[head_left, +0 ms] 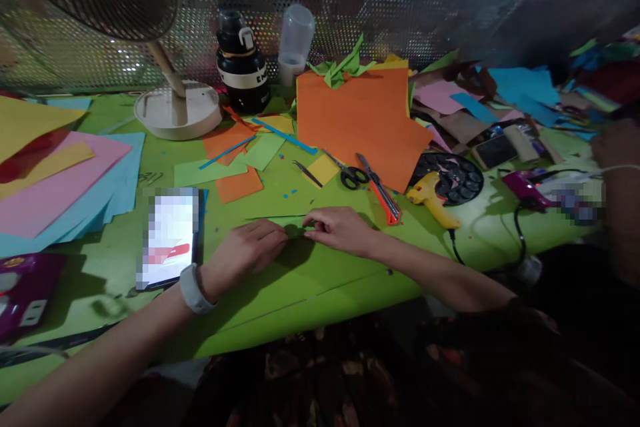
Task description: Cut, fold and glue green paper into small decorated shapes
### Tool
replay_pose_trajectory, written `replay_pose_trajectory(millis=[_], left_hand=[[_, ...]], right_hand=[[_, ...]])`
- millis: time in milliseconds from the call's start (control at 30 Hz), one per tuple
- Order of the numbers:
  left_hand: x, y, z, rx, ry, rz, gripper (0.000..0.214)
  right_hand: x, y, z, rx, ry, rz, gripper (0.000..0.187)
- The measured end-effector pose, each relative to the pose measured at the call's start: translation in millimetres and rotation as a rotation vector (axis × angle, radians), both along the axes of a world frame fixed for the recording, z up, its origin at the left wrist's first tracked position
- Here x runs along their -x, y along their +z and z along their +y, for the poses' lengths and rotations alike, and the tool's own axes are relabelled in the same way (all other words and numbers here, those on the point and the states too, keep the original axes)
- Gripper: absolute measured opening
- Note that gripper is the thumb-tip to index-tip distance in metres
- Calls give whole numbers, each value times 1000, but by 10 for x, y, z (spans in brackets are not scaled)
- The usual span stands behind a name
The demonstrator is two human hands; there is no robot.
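Observation:
A thin piece of green paper (291, 221) lies at the front of the green table, hard to tell from the tabletop. My left hand (253, 245), with a pale watch band at the wrist, is closed at the left end of this paper, fingers bent down onto it. Thumb and forefinger of my right hand (337, 230) pinch its right end. Just beyond my hands lie tweezers (308, 174), black-handled scissors (353, 177) and an orange utility knife (383, 197). To the left of my left hand rests a lit phone (171, 237).
At the back stand a fan (177, 109), a black bottle (243, 73) and a clear bottle (295, 40). Orange paper (350, 107) and coloured sheets (75, 180) lie about. A yellow glue gun (433, 200) trails a cord on the right, near another person's arm (620, 193).

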State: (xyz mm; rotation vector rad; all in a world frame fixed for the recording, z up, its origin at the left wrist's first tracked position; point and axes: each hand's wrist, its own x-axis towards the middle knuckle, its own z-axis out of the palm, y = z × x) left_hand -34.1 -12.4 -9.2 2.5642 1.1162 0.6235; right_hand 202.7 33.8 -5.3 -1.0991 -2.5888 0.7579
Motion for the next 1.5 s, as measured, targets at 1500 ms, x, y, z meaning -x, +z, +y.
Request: replay_pose_trajectory(millis=[1500], left_hand=[[-92, 63, -19, 175, 286, -44, 16]], right_hand=[[91, -170, -69, -518, 123, 48, 22]])
